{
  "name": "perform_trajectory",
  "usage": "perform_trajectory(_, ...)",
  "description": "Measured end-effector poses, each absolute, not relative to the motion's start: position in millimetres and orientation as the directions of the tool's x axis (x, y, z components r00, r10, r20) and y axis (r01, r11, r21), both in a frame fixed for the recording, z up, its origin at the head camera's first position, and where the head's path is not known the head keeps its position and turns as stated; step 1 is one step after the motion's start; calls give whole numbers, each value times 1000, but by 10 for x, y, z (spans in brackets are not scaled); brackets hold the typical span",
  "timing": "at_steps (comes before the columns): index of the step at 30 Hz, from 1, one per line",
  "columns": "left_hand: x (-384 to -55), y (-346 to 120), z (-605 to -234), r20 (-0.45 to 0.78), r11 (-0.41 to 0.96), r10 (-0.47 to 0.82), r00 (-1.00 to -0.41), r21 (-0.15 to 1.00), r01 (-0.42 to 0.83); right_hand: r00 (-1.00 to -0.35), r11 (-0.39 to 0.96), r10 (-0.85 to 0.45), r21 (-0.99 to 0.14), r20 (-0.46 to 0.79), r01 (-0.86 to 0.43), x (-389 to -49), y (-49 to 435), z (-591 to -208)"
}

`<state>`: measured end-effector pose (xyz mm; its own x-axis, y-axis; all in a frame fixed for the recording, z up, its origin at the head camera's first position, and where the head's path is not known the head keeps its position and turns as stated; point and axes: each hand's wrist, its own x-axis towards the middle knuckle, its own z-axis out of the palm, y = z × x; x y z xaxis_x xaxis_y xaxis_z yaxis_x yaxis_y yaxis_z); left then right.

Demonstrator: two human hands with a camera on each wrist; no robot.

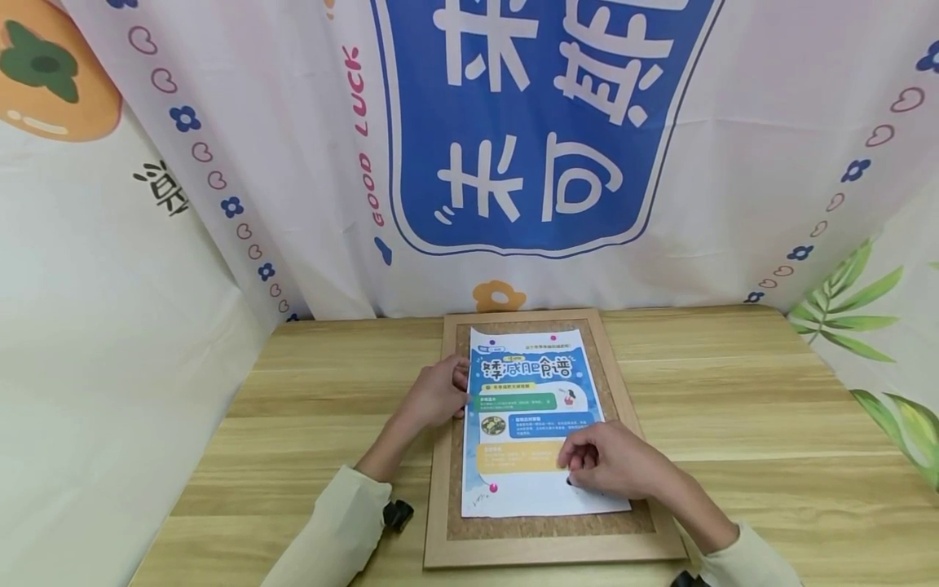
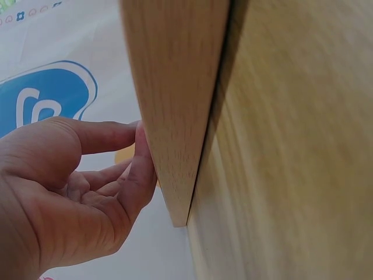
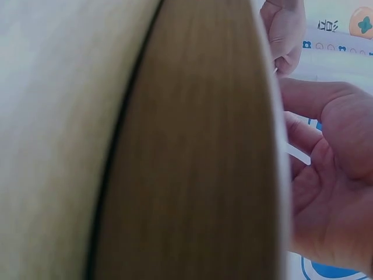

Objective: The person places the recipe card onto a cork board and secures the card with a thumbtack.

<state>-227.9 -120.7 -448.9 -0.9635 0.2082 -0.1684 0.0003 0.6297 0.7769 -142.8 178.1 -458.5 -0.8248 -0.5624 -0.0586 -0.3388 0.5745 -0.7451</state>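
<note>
A printed poster (image 1: 543,497) with blue, green and yellow panels lies on a cork board (image 1: 513,527) in a wooden frame (image 1: 550,551). Pushpins show in it: a purple one (image 1: 492,342) and a pink one (image 1: 553,337) near the top, another pink one (image 1: 493,487) at lower left. My left hand (image 1: 438,391) rests with loosely bent fingers at the poster's left edge. Over the lower right part, my right hand (image 1: 612,461) pinches what looks like a small dark pushpin (image 1: 569,481), mostly hidden under the fingertips. The right wrist view shows its thumb (image 3: 312,96) beyond the frame's side.
The board lies on a wood-grain table (image 1: 315,408), its far end near a hanging white cloth (image 1: 323,269) with a large blue emblem (image 1: 528,196). Black straps (image 1: 397,515) sit at the sleeves. Leaf prints (image 1: 851,302) mark the cloth on the right.
</note>
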Motion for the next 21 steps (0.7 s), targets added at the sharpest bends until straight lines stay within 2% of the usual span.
perform_trajectory(14,-2276,-1209,-4483,-165,615,225,-960,788,9,-808,586,-581,-739,-99,-331,-1400,1867,-4528)
perform_trajectory(21,-2282,-1292,-4459,-140,651,215,-967,758,35,-857,644,-505,-704,-98,-299,-1415,2073,-4413)
